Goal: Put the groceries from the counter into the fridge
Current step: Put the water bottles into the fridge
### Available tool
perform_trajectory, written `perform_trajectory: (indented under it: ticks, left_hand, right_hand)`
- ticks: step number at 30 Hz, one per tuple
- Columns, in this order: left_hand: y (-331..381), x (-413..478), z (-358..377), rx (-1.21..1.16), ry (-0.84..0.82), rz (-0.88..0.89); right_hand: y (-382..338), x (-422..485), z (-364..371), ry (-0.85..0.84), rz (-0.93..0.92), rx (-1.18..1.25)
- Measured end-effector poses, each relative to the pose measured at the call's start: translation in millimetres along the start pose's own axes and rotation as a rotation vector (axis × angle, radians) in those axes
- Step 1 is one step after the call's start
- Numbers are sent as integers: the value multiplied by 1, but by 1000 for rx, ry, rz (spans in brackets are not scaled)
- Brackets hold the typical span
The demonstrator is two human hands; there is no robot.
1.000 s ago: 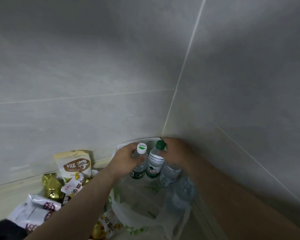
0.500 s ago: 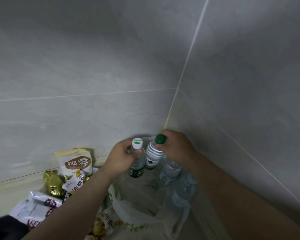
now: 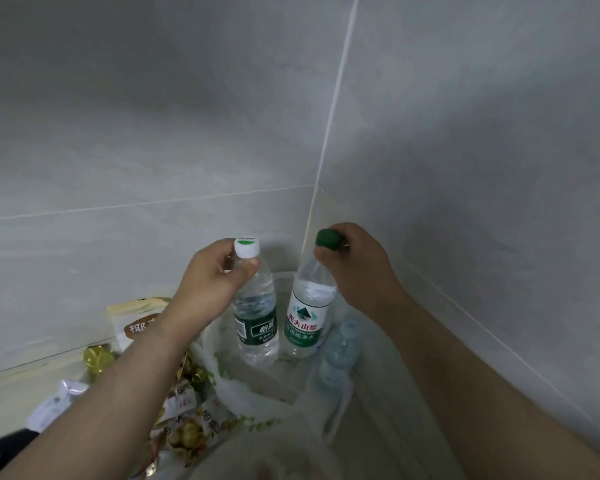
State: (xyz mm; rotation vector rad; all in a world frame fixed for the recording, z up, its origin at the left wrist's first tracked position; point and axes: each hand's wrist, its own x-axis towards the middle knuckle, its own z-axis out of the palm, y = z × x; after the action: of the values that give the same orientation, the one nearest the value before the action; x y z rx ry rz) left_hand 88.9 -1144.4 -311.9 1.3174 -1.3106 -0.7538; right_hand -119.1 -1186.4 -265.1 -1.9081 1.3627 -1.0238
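Left hand (image 3: 212,282) grip is closing narrow on the neck of the white-cap bottle (image 3: 257,317), thumb and fingers pinching just under the cap. Right hand (image 3: 357,271) grip is wrapping the green-cap bottle (image 3: 305,320) at its cap and neck, fingers curling over the top. Both bottles are hanging side by side, near each other in the wall corner, over the open plastic bag (image 3: 257,403) on the desk (image 3: 21,386); can't tell if their bases are touching the bag. Long axes are running near vertical, caps up; the green-cap one is tilting, cap leaning right. More bottles (image 3: 340,355) are lying inside the bag. Snack packets (image 3: 136,323) and gold-wrapped sweets (image 3: 99,356) are sitting on the desk to the left.
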Motion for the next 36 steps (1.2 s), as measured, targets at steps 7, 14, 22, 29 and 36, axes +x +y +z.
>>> perform_trajectory:
  ticks: [7, 14, 22, 29, 36]
  left_hand:
    - [24, -40, 14, -85, -46, 35]
    - [51, -85, 49, -225, -124, 25]
    - [94, -149, 96, -346, -326, 65]
    - [125, -226, 129, -292, -509, 93]
    - [179, -322, 158, -372, -733, 216]
  right_hand:
    - [-14, -69, -37, 40, -8, -15]
    - [-19, -142, -81, 92, 43, 32]
    - [-19, -241, -135, 127, 160, 39]
    - [-34, -357, -177, 324, 223, 115]
    - [-70, -480, -206, 552, 265, 34]
